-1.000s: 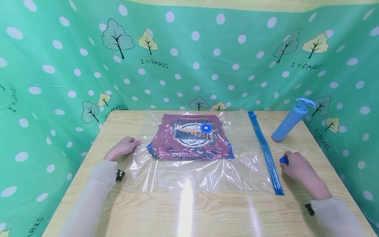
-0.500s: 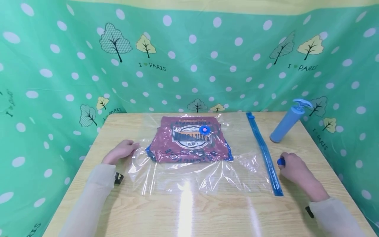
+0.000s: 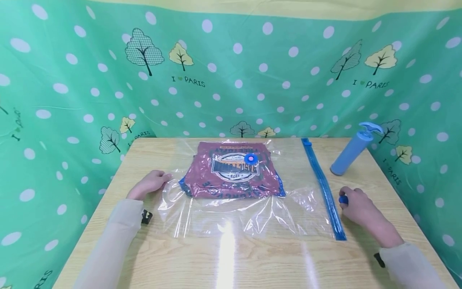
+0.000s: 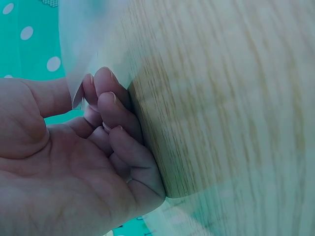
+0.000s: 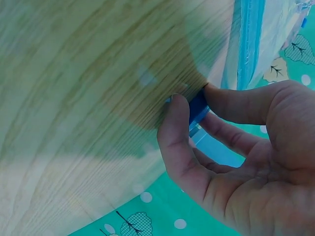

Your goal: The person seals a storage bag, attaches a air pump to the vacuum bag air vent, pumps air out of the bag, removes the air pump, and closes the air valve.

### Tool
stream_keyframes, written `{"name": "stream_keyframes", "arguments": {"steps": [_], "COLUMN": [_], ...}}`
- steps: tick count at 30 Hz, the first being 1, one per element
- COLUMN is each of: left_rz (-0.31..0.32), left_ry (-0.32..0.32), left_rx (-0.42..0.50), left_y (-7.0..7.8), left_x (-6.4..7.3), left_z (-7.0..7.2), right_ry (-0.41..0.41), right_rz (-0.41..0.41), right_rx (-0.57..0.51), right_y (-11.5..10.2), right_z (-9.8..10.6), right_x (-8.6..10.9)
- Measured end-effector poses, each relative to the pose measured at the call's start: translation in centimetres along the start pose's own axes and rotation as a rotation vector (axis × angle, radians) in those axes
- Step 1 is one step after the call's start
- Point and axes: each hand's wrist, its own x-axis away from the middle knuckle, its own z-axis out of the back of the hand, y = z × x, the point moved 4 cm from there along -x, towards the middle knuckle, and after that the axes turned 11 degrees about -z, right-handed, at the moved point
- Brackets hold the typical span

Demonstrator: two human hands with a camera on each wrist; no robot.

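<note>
A clear vacuum storage bag [image 3: 223,218] lies flat, with a folded maroon printed garment [image 3: 205,168] inside. On its top sits a round blue valve [image 3: 251,159] with a pink centre. My left hand [image 3: 149,185] is at the bag's left edge; in the left wrist view its thumb and forefinger pinch the clear film [image 4: 76,93]. Beyond the blue zip strip [image 3: 325,188], my right hand [image 3: 362,206] pinches a small blue cap [image 3: 343,199] between thumb and forefinger, close to the tabletop. The right wrist view shows this blue cap [image 5: 198,109] partly covered by the fingers.
A blue hand pump [image 3: 350,154] with a T-shaped handle stands upright at the back right, behind my right hand. The wooden table [image 3: 180,265] ends against a green dotted curtain [image 3: 231,100] at the back and sides.
The head view has shifted slightly. Both hands keep their places and their holds; the bag and the pump have not moved.
</note>
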Motion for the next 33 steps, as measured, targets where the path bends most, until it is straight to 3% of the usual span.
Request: {"name": "stream_keyframes", "arguments": {"steps": [15,33], "left_rz": [0.013,0.023], "left_ry": [-0.004,-0.005], "left_rx": [0.004,-0.007], "left_y": [-0.3,-0.8], "left_x": [-0.2,-0.3], "left_z": [-0.1,0.0], "right_ry": [-0.018,0.035], "right_rz": [0.038,0.03], "right_rx": [-0.062,-0.095], "right_y": [-0.1,-1.3], "right_z": [0.7,1.9], "right_x": [0.1,0.6]}}
